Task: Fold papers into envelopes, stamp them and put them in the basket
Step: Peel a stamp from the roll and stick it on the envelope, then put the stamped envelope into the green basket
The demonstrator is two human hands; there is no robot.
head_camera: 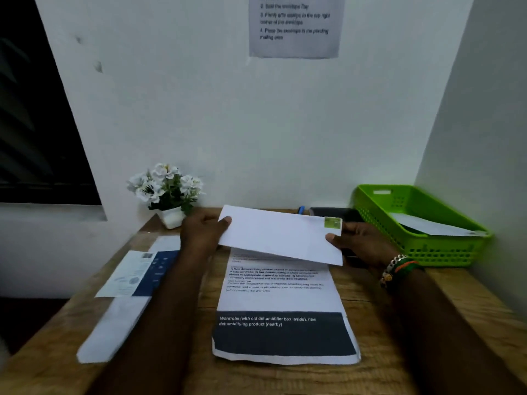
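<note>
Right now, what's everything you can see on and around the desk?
envelope: one, white, green stamp at top right corner, held above the desk
printed sheet: one, white with dark band, desk centre
paper stack: several, white and blue, desk left
basket: one, green, desk right, holding a white envelope
flower pot: one, white flowers, back left
instruction notice: one, on wall
left hand: grips envelope's left end
right hand: grips right end, beaded bracelets at wrist

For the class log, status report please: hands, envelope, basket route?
Left hand and right hand both grip stamped envelope, held above printed sheet. Green basket right, one envelope inside. Route looks clear.
</note>
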